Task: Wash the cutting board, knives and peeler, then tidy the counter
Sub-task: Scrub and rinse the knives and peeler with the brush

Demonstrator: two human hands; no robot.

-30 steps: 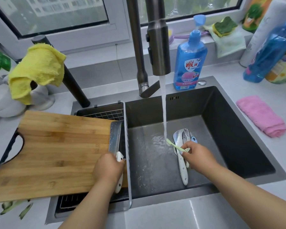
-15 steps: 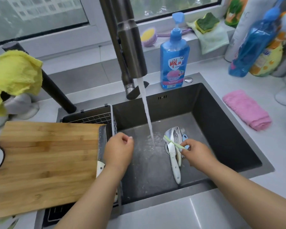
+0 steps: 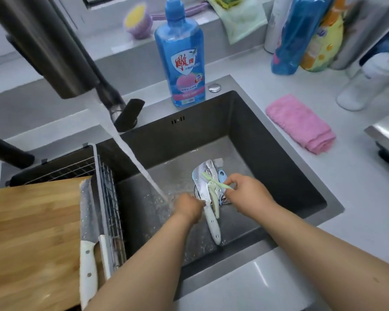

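My right hand [image 3: 248,194] pinches a green peel strip [image 3: 213,181] over the knives [image 3: 208,198] in the sink [image 3: 279,167]; my left hand [image 3: 188,208], fingers curled under the running water [image 3: 139,167], touches a knife. The cleaver [image 3: 88,223] lies on the bamboo cutting board [image 3: 32,239].

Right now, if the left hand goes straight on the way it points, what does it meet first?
Most likely the knife in the sink: the left hand sits under the water, its knuckles nearly at the blade. Depth is unclear, so contact may already exist.
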